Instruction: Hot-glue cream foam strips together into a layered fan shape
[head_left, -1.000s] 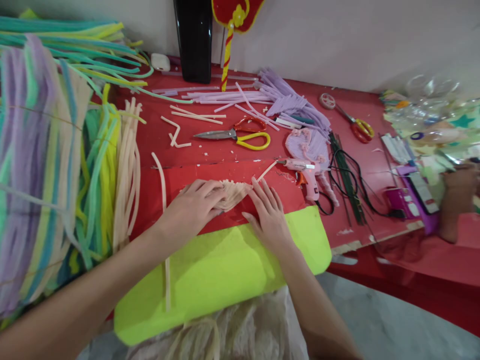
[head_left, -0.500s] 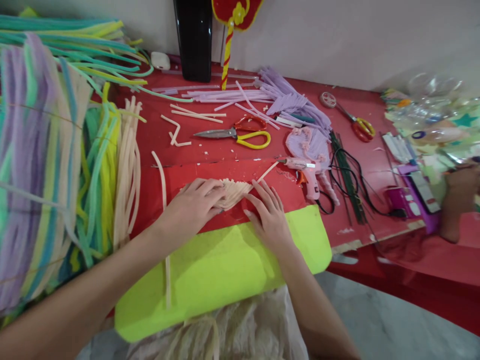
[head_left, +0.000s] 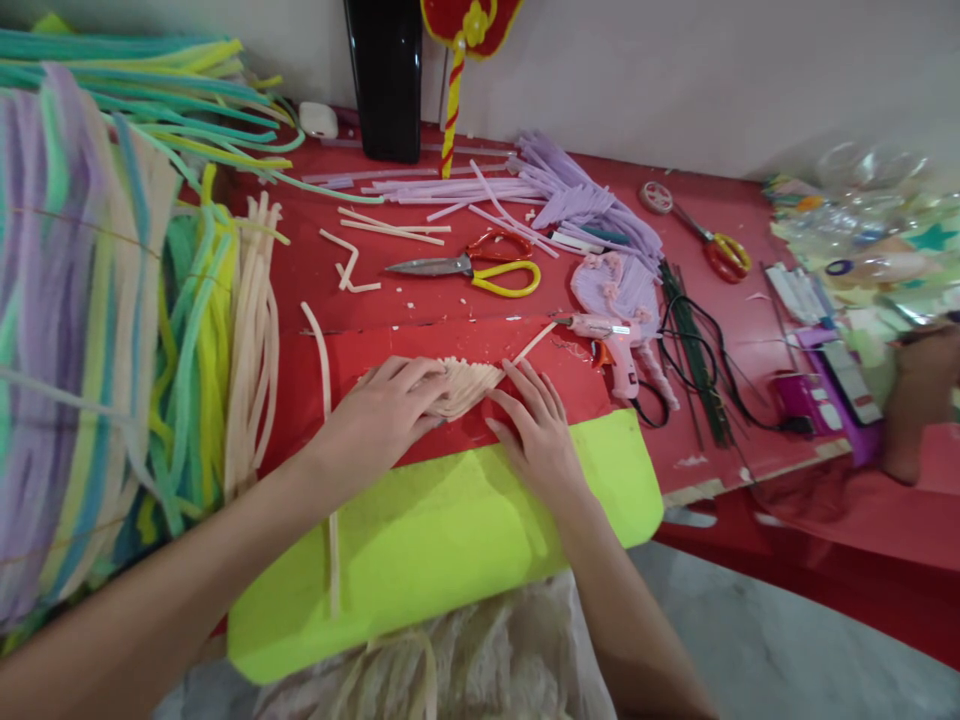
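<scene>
Head view: a ribbed cream piece (head_left: 469,388) lies on the red bench (head_left: 727,200). At its nine o'clock the left hand (head_left: 390,403) rests palm down, fingers half bent over the edge; at four o'clock the right hand (head_left: 538,425) has fingers extended and thumb apart, fingertips at a thin cream strip (head_left: 536,342) that points to two. Whether either grips, I cannot tell. Scissors (head_left: 474,268) lie at twelve, a pink glue gun (head_left: 616,350) about three, a lime sheet (head_left: 442,545) at six.

Your cream ribbed panel of side-by-side fuzzy stems (head_left: 469,388) lies partly covered; a thin straight cream stem (head_left: 538,340) slants toward far right.
</scene>
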